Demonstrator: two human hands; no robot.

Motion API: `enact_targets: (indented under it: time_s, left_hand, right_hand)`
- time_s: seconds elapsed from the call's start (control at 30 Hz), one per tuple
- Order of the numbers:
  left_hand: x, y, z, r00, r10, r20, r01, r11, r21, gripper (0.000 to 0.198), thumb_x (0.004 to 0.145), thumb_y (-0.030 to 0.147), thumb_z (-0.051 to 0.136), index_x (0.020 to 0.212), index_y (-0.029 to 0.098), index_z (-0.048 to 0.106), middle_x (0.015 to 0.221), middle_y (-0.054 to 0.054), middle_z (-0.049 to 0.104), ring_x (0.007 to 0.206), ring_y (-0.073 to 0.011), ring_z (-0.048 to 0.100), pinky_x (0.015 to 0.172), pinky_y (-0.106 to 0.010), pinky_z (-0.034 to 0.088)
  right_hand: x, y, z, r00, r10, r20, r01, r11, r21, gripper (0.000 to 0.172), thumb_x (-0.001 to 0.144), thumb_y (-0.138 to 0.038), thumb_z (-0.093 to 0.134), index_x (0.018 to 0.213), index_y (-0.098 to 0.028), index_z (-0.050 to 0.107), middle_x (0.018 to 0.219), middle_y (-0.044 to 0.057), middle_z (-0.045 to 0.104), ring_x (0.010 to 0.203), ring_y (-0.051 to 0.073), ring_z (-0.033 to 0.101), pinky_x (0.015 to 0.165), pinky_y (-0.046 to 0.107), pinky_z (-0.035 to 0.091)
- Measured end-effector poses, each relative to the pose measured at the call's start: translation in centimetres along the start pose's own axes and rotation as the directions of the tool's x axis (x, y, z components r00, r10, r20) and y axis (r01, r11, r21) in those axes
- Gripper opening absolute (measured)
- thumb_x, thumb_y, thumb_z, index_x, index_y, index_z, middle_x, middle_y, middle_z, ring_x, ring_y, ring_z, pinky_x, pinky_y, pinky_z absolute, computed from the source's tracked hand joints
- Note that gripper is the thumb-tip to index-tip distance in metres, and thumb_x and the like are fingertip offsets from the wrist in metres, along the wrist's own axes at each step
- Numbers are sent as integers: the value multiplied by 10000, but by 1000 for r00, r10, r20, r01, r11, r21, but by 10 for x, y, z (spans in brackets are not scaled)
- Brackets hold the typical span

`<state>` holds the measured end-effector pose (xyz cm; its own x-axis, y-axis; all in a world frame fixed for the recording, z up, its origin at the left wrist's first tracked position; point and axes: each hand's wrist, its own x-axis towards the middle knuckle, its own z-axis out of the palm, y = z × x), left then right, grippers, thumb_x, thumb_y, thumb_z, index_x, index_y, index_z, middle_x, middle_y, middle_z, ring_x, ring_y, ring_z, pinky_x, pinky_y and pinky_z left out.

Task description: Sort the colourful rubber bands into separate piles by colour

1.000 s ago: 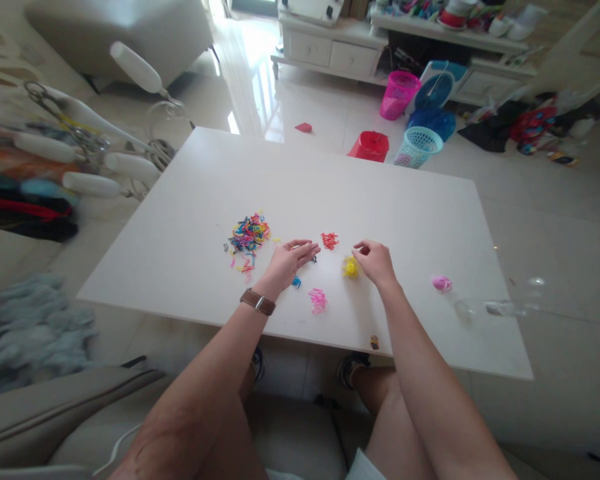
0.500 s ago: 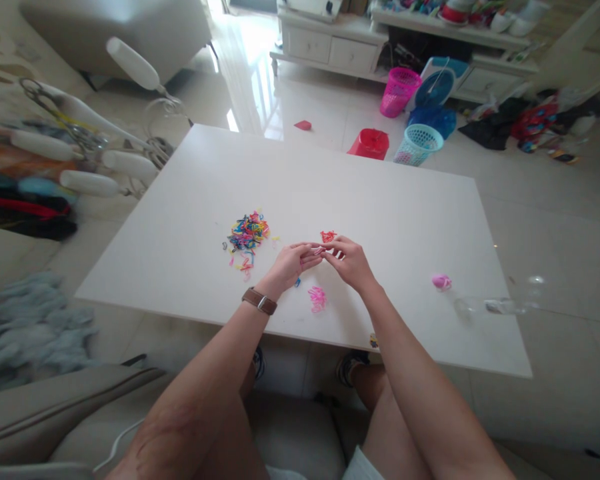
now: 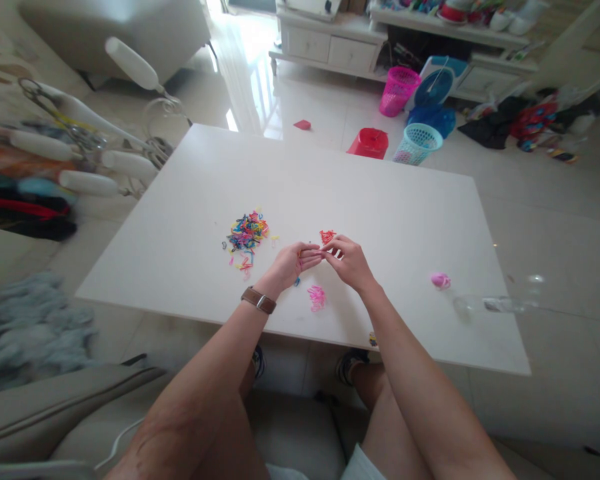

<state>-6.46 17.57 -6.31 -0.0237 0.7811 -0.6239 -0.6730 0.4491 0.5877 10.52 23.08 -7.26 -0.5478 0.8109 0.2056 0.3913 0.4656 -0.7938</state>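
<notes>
My left hand [image 3: 290, 263] is palm up over the table, its fingers stretched out towards the right. A few tiny coloured bits show on its palm, too small to name. My right hand [image 3: 347, 259] meets the left fingertips with thumb and forefinger pinched; what they hold, if anything, is too small to make out. Just behind the hands lies a little heap of red rubber bands [image 3: 327, 237]. Pink rubber bands [image 3: 317, 298] form another heap nearer me. To the left is a larger mixed pile of coloured rubber bands [image 3: 249, 232].
On the right of the white table [image 3: 380, 200] lie a purple-pink object [image 3: 441, 281] and a clear bottle-like container [image 3: 490, 304]. A small yellow-and-dark figure [image 3: 373, 339] sits at the near edge. Beyond the table are a red stool [image 3: 370, 143] and a light-blue basket [image 3: 418, 143].
My left fingers have flattened and the palm has opened upward. The right hand stays pinched at the left fingertips. The heaps have not moved.
</notes>
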Motion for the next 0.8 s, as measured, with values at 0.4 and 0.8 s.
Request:
enact_targets:
  time_s: [0.4, 0.8]
  left_hand:
    - [2, -8, -6, 984, 181, 3, -180, 976, 123, 153, 748, 65, 830, 864, 67, 730, 851, -120, 775, 852, -177, 775, 1076, -377, 540]
    - [1, -5, -7, 978, 207, 11, -205, 962, 179, 210, 704, 98, 878, 825, 81, 708, 803, -113, 773, 791, -193, 781, 998, -392, 590]
  right_hand:
    - [0, -5, -1, 1000, 23, 11, -22, 1000, -5, 60, 866, -201, 665, 825, -217, 705, 839, 29, 746, 756, 179, 674, 678, 303, 494]
    - [-2, -9, -3, 999, 4, -40, -6, 999, -45, 77, 847, -193, 658, 903, -238, 686, 805, 7, 730, 732, 179, 671, 712, 315, 489]
